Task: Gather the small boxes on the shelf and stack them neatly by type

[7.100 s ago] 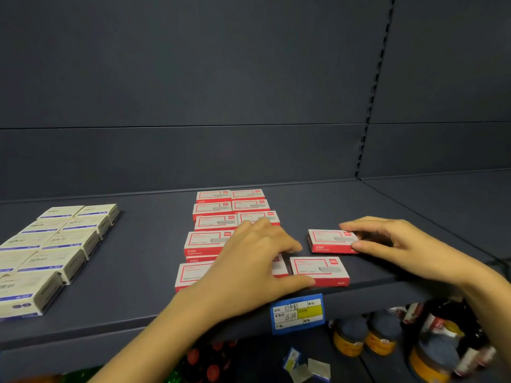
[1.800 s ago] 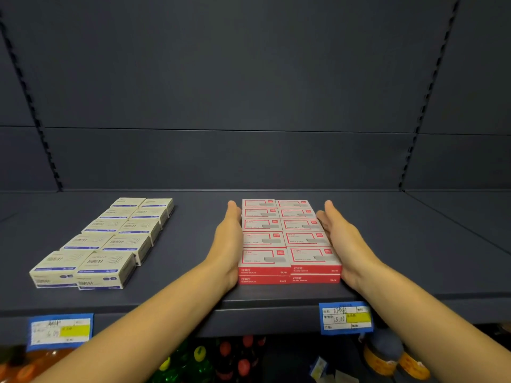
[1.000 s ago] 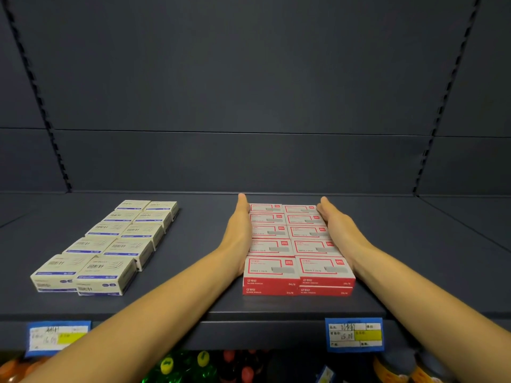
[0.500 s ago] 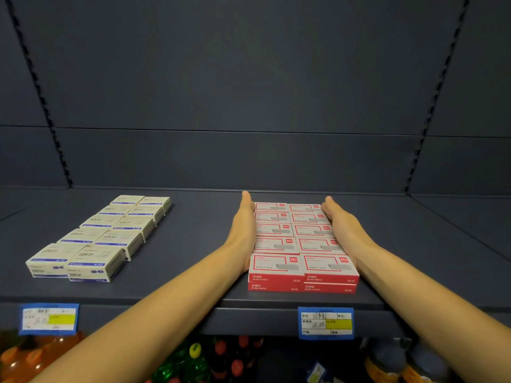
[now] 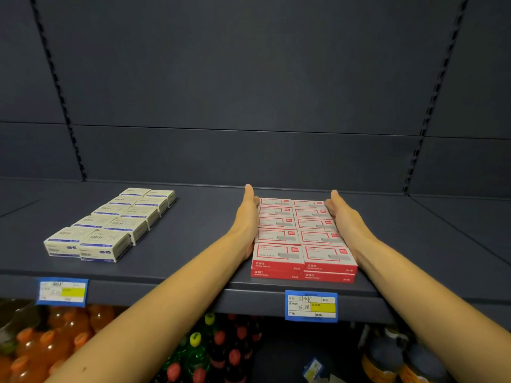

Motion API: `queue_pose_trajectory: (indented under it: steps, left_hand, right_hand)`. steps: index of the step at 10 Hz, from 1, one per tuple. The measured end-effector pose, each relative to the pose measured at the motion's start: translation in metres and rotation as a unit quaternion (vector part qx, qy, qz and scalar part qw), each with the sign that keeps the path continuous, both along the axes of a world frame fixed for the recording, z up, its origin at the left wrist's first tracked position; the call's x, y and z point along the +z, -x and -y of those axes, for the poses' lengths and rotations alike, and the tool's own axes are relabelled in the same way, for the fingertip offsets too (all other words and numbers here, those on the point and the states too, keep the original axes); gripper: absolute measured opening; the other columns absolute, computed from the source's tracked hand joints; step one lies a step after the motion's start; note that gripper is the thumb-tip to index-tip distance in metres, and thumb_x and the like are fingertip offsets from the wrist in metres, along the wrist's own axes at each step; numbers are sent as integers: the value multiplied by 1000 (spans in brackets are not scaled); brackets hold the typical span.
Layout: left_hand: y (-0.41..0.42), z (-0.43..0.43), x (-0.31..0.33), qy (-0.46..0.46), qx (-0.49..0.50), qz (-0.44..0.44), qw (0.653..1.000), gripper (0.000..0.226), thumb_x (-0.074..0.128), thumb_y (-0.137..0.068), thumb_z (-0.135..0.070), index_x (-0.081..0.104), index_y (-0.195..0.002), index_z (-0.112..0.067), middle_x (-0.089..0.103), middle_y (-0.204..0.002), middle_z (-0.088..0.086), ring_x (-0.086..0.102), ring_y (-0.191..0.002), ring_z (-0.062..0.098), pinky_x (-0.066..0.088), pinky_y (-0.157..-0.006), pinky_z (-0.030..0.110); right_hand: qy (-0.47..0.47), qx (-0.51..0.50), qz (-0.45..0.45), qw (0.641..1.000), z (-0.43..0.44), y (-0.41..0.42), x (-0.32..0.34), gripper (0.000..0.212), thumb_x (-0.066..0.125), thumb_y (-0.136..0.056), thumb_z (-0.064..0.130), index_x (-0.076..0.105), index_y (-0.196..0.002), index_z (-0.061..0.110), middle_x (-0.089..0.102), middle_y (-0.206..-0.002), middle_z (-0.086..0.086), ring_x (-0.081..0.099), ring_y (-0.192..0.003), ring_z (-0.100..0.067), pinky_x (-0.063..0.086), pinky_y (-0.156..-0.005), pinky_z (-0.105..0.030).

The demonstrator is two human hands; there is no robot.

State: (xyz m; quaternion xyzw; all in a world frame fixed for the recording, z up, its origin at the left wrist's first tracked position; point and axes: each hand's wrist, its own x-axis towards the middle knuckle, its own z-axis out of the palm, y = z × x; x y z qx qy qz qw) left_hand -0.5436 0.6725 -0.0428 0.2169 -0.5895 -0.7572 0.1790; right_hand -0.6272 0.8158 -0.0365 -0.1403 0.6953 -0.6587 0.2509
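Red and white small boxes sit in a tight block on the dark shelf, two columns wide and two layers high at the front. My left hand lies flat, on edge, against the block's left side. My right hand lies flat against its right side. Both have straight fingers and grip nothing. To the left, cream boxes with blue stripes stand in two neat columns, apart from my hands.
Blue price tags hang on the shelf's front edge. Below it stand bottles with coloured caps, orange bottles and jars at the right. Bare shelf lies between the two groups and right of the red block.
Seven seconds ago the red boxes lay loose with two apart at the right; now they form one block. Over the last second my hands have stayed pressed on its sides, only the view shifted.
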Motion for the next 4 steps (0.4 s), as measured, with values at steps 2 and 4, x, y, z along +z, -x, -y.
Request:
queue_pose_trajectory:
  steps: [2, 4]
  left_hand:
    - [-21, -4, -1, 118, -37, -24, 992, 48, 17, -96, -53, 56, -80, -30, 64, -71, -17, 63, -57, -2, 50, -67, 15]
    - [-81, 30, 14, 331, 15, -60, 941, 38, 37, -97, -32, 49, -132, -20, 46, -134, -17, 39, -127, 0, 25, -101, 12]
  right_hand:
    - [59, -41, -4, 997, -4, -6, 1, 53, 33, -97, 44, 36, -141, 15, 56, -128, -12, 51, -122, -30, 48, -79, -30]
    - [212, -32, -192, 958, -48, -25, 23, 30, 49, -89, 6, 62, -112, 19, 66, -118, 4, 56, -120, -12, 46, -100, -22]
